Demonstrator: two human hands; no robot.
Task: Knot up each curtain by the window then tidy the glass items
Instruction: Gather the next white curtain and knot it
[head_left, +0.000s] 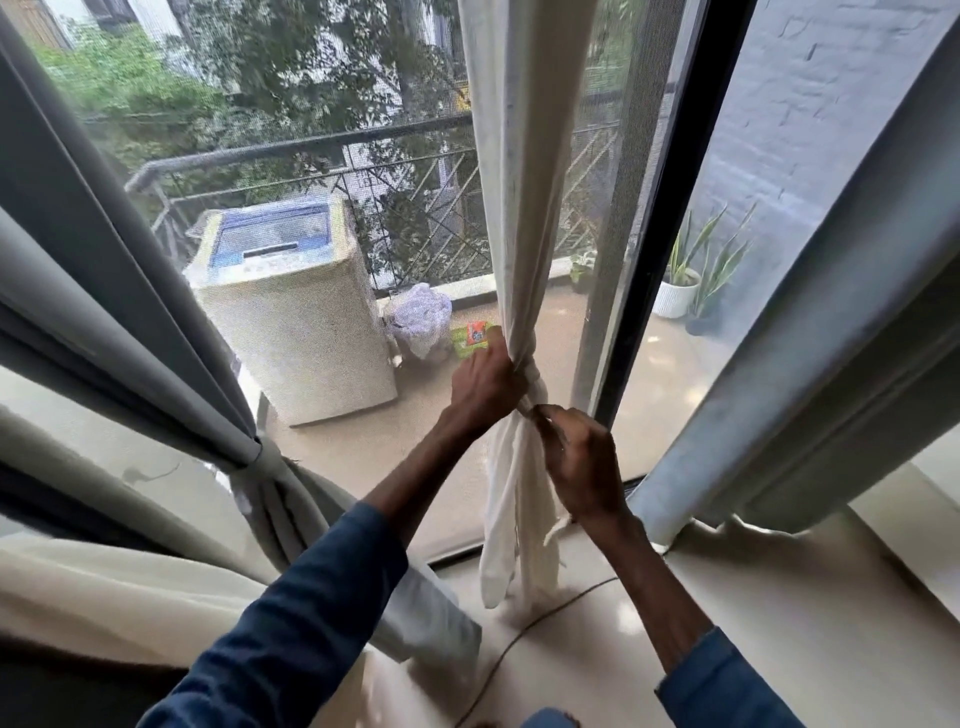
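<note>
The head camera looks forward and down (wide-angle, close) at a window (322, 218) past both forearms.

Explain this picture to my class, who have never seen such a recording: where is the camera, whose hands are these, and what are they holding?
There is no machine here: a person wears one wide-angle camera on the head, so you look down along their blue sleeves. The left hand grips the white curtain at a knot; the right hand pinches the cloth just below. A grey curtain at left is already tied. Outside the window stands a washing machine.
</note>
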